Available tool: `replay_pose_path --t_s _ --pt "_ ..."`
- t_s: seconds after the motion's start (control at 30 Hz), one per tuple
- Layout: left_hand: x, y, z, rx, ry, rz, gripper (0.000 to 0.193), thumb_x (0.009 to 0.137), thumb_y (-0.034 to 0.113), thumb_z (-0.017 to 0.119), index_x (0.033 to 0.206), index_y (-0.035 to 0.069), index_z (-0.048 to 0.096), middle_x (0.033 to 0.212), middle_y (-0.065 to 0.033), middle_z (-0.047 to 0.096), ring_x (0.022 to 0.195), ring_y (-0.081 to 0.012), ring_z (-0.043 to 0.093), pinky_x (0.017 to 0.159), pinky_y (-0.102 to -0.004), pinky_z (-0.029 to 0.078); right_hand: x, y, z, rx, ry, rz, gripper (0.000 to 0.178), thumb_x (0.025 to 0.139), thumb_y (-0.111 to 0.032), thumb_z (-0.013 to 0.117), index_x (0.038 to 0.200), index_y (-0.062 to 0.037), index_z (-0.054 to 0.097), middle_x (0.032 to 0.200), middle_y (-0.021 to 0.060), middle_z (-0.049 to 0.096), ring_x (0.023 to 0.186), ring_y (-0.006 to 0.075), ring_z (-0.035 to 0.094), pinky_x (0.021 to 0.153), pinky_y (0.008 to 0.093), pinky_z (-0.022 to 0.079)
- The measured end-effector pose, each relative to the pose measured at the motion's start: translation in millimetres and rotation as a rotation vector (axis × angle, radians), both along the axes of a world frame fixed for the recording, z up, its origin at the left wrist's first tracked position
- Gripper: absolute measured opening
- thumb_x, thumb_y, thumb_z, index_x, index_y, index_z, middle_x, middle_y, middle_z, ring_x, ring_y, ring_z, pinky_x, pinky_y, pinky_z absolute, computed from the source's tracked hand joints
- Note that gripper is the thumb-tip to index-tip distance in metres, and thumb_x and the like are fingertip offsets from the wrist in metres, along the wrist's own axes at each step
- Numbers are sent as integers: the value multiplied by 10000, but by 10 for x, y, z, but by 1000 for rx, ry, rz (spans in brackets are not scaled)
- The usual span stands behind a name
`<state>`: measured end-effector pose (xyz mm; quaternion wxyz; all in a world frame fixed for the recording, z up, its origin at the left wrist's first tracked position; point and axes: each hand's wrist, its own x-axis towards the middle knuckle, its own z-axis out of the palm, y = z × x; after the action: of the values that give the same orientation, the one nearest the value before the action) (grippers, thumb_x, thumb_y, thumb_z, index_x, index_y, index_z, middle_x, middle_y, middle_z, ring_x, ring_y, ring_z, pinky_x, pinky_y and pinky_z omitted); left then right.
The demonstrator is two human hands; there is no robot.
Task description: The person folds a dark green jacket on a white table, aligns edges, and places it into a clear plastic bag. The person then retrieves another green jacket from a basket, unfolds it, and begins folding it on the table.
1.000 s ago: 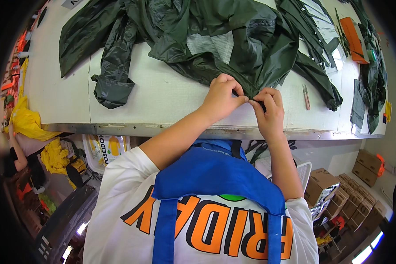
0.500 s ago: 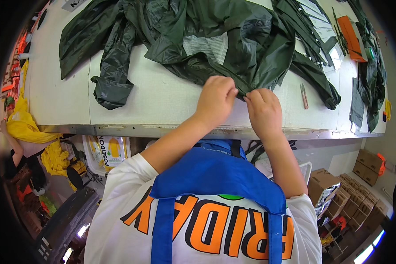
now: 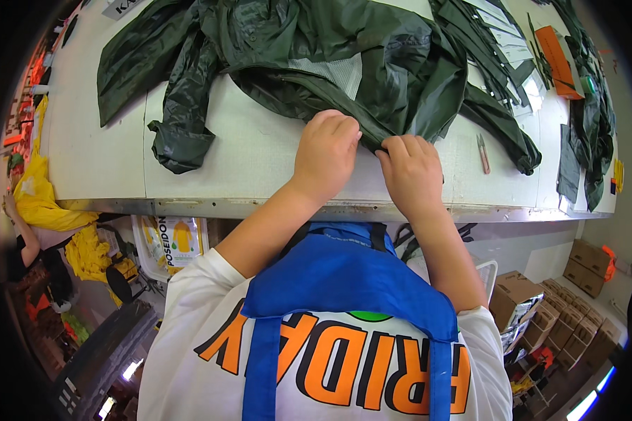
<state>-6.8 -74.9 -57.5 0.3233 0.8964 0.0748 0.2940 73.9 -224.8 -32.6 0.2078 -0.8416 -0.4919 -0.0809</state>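
Left hand (image 3: 325, 149) and right hand (image 3: 412, 170), side by side, both pinch the near hem of a dark green jacket (image 3: 316, 63) spread on the white table (image 3: 105, 154). Right of the jacket lies a small pen-like tool (image 3: 483, 153); beyond it, an orange folder (image 3: 558, 62).

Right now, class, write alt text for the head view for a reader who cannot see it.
Both hands, left and right, pinch the edge of a dark green jacket spread on a white table. A small tool lies to the right.
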Motion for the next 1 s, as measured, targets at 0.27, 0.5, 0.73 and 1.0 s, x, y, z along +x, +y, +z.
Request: replay_pose_path --t_s 0.27,0.5,0.73,1.0 --pt "56 739 -40 55 -70 380 95 777 5 616 826 28 539 1042 -131 501 967 -331 477 845 -418 404 19 -197 16 -43 170 -68 140 756 -81 678 830 -62 560 779 80 562 752 291 567 697 398 453" --pt "98 1190 327 214 28 -50 392 814 224 665 1142 93 496 1329 -112 510 1280 -338 388 1058 -430 294 381 -295 298 235 576 -69 146 800 2 642 900 -20 539 953 149 606 874 309 577 789 346 458" --pt "344 1400 739 -322 485 -242 682 764 203 714 1366 75 418 1226 -72 548 1170 -196 473 998 -325 376 1070 -533 506 399 1210 136 36 946 -54 511 965 -60 481 926 -17 527 816 31 446 751 171 375" --pt "367 1443 1043 -541 571 -370 150 909 187 588 901 42 550 786 72 481 763 -23 418 724 -195 365 1227 -618 468 425 1327 118 70 954 -94 520 980 -56 467 923 -18 521 831 37 449 764 171 366"
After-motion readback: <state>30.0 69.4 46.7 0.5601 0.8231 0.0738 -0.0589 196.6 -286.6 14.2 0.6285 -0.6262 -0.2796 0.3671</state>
